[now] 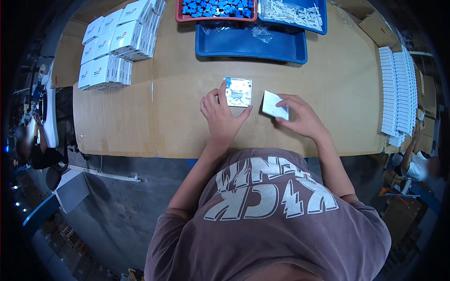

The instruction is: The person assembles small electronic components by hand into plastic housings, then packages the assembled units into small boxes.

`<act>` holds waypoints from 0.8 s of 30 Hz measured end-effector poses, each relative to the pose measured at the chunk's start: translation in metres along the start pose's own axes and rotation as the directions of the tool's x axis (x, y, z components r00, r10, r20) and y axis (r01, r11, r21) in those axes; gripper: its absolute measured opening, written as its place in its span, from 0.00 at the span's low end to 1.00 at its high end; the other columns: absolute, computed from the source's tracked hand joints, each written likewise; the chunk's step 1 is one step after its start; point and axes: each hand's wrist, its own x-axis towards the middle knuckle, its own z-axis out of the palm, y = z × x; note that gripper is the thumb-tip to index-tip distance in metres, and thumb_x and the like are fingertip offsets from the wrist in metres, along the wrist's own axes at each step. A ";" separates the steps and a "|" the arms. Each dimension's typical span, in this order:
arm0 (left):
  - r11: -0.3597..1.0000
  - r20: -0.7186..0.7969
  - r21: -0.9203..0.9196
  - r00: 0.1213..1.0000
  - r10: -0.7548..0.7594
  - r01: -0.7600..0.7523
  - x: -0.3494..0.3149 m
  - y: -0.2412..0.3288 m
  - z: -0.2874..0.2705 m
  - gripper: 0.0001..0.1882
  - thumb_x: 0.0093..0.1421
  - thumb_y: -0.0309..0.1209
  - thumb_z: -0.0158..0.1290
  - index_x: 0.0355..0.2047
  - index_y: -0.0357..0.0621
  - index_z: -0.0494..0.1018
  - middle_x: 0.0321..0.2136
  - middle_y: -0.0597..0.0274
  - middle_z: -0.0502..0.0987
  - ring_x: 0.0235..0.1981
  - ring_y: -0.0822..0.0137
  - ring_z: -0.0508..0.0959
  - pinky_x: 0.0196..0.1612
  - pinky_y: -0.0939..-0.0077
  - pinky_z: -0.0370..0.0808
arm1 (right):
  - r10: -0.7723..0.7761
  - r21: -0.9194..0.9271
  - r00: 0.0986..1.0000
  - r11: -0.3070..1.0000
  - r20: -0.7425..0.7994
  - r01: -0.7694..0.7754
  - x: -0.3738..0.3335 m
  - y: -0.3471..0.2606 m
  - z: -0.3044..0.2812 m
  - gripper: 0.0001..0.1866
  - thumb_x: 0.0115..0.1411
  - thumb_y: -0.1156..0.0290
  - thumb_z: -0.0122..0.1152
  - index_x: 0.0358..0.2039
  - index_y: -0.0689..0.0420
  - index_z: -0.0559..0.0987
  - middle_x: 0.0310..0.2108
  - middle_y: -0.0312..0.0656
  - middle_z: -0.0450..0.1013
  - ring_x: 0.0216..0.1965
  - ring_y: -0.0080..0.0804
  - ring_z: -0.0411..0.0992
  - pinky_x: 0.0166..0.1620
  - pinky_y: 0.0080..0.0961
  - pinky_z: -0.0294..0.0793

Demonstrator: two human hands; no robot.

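A small square box point(240, 96) lies open-faced on the cardboard-covered table, with clear or silvery contents inside and a blue piece point(228, 83) at its upper left corner. My left hand point(221, 112) spans this box, index finger along its left side by the blue piece and thumb at its lower right corner. Just to the right, my right hand point(298, 114) pinches a flat white square piece point(273, 105) between thumb and fingers, tilted and apart from the box. Whether it is a folded leaflet or a lid, I cannot tell.
White boxes point(112, 40) stand stacked at the far left. At the back are a red tray point(215, 19) of blue pieces, a blue tray point(318, 31) of white pieces and another blue tray point(251, 49) holding clear plastic bags. White boxes point(396, 89) line the right edge. Other people sit at both sides.
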 end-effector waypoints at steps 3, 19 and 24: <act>1.000 -0.013 0.000 1.000 0.029 -0.029 -0.002 0.000 -0.002 0.53 0.45 0.50 0.73 0.68 0.44 0.63 0.50 0.50 0.69 0.55 0.49 0.67 0.63 0.47 0.58 | 0.033 0.189 0.996 0.982 -0.088 -0.016 0.009 0.003 -0.006 0.14 0.66 0.64 0.65 0.45 0.61 0.82 0.38 0.52 0.82 0.37 0.49 0.80 0.49 0.36 0.78; 0.985 -0.068 -0.171 0.997 0.022 -0.033 -0.003 0.004 -0.008 0.47 0.50 0.36 0.70 0.69 0.39 0.61 0.58 0.47 0.66 0.60 0.45 0.66 0.65 0.49 0.59 | -0.055 -0.364 0.938 0.928 -0.343 -0.079 0.023 0.020 0.035 0.39 0.56 0.57 0.74 0.66 0.56 0.71 0.64 0.51 0.68 0.64 0.53 0.68 0.63 0.42 0.71; 0.792 -0.138 -0.609 0.989 -0.054 -0.041 -0.001 0.000 -0.007 0.48 0.54 0.31 0.66 0.71 0.35 0.55 0.61 0.44 0.65 0.63 0.48 0.67 0.66 0.54 0.63 | 0.011 -0.210 0.932 0.973 -0.362 -0.093 0.024 0.025 0.038 0.43 0.55 0.60 0.77 0.68 0.57 0.69 0.67 0.52 0.66 0.66 0.50 0.66 0.66 0.40 0.68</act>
